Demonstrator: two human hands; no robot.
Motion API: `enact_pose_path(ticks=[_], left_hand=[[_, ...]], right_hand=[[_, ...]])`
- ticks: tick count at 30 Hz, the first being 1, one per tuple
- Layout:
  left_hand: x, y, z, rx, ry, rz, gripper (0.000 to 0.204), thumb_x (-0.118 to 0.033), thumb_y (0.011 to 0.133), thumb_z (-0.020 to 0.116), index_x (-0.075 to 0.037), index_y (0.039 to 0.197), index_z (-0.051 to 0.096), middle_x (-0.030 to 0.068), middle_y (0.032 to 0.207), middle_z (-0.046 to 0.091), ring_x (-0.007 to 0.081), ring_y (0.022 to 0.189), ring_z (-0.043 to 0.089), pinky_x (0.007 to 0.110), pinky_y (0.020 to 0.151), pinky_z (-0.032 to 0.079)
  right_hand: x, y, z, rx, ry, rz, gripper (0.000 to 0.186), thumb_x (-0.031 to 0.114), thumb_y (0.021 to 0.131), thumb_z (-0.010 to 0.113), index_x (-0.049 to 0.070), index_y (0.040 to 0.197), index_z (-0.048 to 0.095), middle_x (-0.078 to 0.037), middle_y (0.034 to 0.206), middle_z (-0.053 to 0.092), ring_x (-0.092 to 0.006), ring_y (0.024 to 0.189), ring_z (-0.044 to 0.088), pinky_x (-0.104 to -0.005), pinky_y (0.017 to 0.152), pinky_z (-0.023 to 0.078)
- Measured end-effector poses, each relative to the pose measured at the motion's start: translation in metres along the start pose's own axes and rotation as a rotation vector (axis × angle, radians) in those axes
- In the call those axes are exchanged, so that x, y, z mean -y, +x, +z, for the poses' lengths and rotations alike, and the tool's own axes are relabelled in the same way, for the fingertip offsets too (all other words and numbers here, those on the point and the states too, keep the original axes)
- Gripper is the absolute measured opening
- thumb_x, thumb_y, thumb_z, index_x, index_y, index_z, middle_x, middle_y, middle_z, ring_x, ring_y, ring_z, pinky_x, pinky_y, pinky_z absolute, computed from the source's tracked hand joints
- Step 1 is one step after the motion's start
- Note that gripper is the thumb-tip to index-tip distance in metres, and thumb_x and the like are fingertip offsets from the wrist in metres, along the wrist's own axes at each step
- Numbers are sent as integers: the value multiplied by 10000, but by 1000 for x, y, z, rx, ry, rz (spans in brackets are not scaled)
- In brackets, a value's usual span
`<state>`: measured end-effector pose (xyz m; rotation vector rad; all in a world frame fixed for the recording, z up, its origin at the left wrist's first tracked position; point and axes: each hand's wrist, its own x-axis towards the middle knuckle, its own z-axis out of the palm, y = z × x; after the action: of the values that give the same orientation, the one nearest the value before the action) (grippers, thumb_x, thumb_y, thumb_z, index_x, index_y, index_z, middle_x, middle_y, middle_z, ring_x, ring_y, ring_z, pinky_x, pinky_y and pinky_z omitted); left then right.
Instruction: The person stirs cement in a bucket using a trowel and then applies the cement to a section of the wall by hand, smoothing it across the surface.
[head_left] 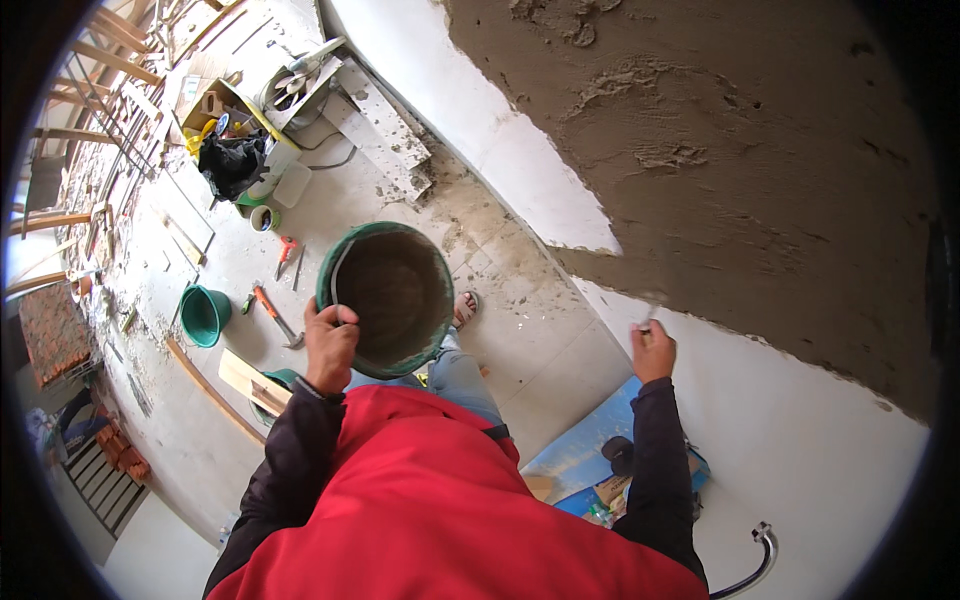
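Bucket rim sits clenched in our left hand (pixel 331 350), fingers curled over its eight o'clock edge beside the thin pale bail; we cannot tell whether the bail is gripped too. This large green mortar bucket (pixel 400 290) hangs just off centre toward nine o'clock, tilted so we look into its grey-brown, mortar-smeared inside. Between three and four o'clock, our right hand (pixel 653 352) is closed on a small pale object (pixel 647 326), too blurred for us to name, in front of the white wall (pixel 800 390). Wet-looking brown mortar (pixel 730 190) covers that wall around two o'clock, rough and ridged in places.

At nine o'clock we see a claw hammer (pixel 267 304) with an orange handle on the floor, near a smaller green bucket (pixel 195 320). A metal fan (pixel 291 90) stands between ten and eleven o'clock. Toward five o'clock lies a blue sheet (pixel 585 440).
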<state>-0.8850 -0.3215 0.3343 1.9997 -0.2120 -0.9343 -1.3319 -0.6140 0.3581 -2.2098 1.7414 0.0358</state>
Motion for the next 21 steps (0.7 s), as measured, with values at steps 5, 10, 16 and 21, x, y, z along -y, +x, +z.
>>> enact_pose_path(ticks=[5,10,16,21], left_hand=[[-26,-6,36,72,11,-16,120,36,634,607,-73,666,647,216,1387,353,364,1206,450,338,1012,377],[-46,-13,60,188,-29,-14,168,30,620,610,-107,680,689,322,1459,306,454,1357,309,411,1116,282],[-63,-17,66,251,6,86,165,39,621,604,-89,689,683,340,1448,315,454,1381,274,420,1120,268],[-67,-16,61,244,-26,56,149,35,620,608,-78,688,678,357,1443,307,459,1392,257,415,1122,265]], right_hand=[[117,-6,24,337,-180,-366,277,341,869,636,71,930,640,-158,792,691,-376,789,665,-480,731,520],[189,7,79,554,-416,-442,248,231,876,550,51,877,720,-183,875,705,-346,844,687,-457,763,533],[218,10,68,668,-358,-384,281,311,848,612,55,877,724,-192,912,700,-356,901,675,-462,806,524],[155,-1,68,697,-143,-380,279,355,839,643,88,909,677,-165,840,684,-373,859,651,-485,789,500]])
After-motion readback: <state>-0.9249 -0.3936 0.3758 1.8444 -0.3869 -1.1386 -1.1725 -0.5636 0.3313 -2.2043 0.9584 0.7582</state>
